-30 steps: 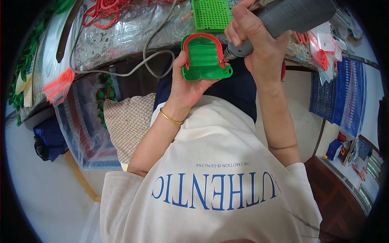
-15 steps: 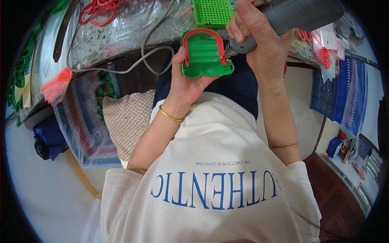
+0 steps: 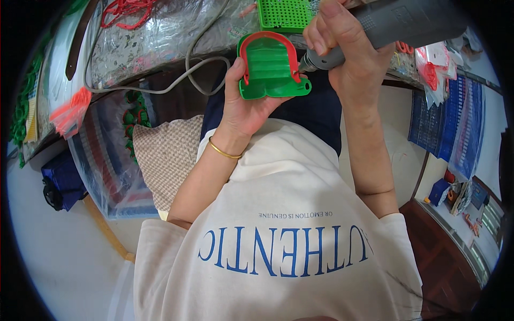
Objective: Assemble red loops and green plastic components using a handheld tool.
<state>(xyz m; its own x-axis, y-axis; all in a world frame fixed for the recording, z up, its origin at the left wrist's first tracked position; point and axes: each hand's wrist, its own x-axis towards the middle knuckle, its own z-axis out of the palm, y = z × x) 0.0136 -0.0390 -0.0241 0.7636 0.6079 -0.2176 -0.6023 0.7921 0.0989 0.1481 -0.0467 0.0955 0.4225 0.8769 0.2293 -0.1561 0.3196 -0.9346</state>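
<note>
My left hand (image 3: pixel 243 107) grips a green plastic shell (image 3: pixel 267 60) from below, its hollow side facing up. A red U-shaped handle (image 3: pixel 269 35) lies along the shell's rim, its two ends at the shell's sides. In my right hand (image 3: pixel 353 53) is a grey electric screwdriver (image 3: pixel 407 24), fingers wrapped round its front part. The metal tip (image 3: pixel 306 65) points left and meets the right-hand end of the red handle, where a small screw seems to sit. Whether the tip is seated in the screw is too small to tell.
A green perforated basket (image 3: pixel 284 15) stands on the plastic-covered bench (image 3: pixel 166 37), behind the shell. A grey cable (image 3: pixel 155 92) loops over the bench edge. Red strips (image 3: pixel 126 12) lie at the far left; more red parts (image 3: pixel 428 67) sit at the right. A blue striped bag (image 3: pixel 115 176) is below.
Both hands, with the shell and the screwdriver, have shifted slightly. The tip stays at the right-hand end of the red handle, and the grips are unchanged.
</note>
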